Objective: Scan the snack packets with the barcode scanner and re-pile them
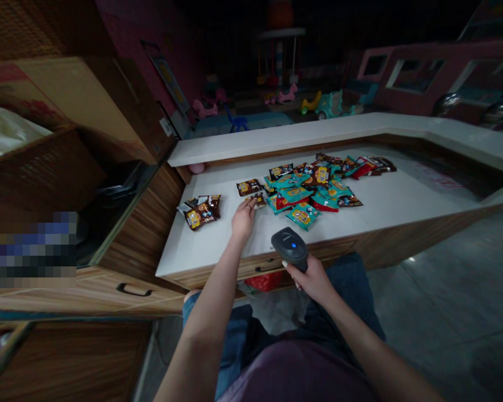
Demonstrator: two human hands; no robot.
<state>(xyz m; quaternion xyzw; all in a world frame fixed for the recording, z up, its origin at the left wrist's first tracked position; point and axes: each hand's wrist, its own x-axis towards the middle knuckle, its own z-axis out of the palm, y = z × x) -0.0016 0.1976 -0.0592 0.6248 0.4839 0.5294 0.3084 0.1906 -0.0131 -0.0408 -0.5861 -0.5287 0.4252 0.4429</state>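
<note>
My left hand (243, 219) reaches over the white counter (218, 245), its fingers and thumb on the edge of a small brown snack packet (259, 200) that they partly cover. Low in front of the counter's near edge, my right hand (314, 277) is wrapped round the handle of a dark grey barcode scanner (290, 245) with a lit blue spot on top. Another brown packet (248, 187) lies just beyond my left hand. To its right spreads a heap of teal, brown and red snack packets (304, 187). A smaller group of brown packets (201, 214) lies at the left.
A raised white ledge (285, 135) runs along the counter's far side. Wooden cabinets (140, 234) and a cardboard box (79, 100) stand at the left. A drawer handle (270, 268) and a red bag (265, 281) show below the counter. Play equipment stands in the dim background.
</note>
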